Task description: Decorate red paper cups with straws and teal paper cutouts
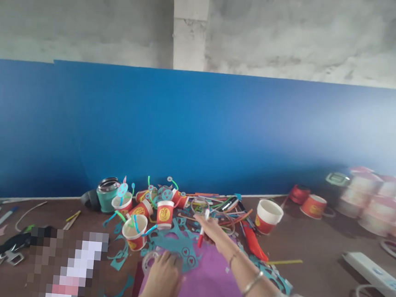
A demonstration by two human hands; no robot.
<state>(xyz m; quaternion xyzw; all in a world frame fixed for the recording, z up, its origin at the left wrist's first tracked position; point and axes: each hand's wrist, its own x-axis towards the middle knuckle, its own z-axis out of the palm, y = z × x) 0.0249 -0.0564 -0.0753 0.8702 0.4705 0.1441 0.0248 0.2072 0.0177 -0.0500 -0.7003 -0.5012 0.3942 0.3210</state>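
Note:
My left hand [165,275] rests at the lower middle on teal paper [168,247], its fingers bent and partly hidden, with a white tape roll [149,260] just left of it. Two small red-marked circles are drawn on the teal paper, right of that hand. Purple paper [207,283] lies beneath. My right hand [210,228] reaches forward over the paper, a bracelet on its wrist, with its fingers around a red and white marker [202,234]. The marker points down, red end lowest. Beyond it lies a pile of pipe cleaners and pens [220,206].
Decorated paper cups [165,214] cluster left of centre beside a teal thermos [108,196]. Right of the pile are a white-topped cup [268,215] and a red packet [255,241]. A power strip [377,277] and stacked cups [383,206] are far right. A blue partition [186,129] stands behind.

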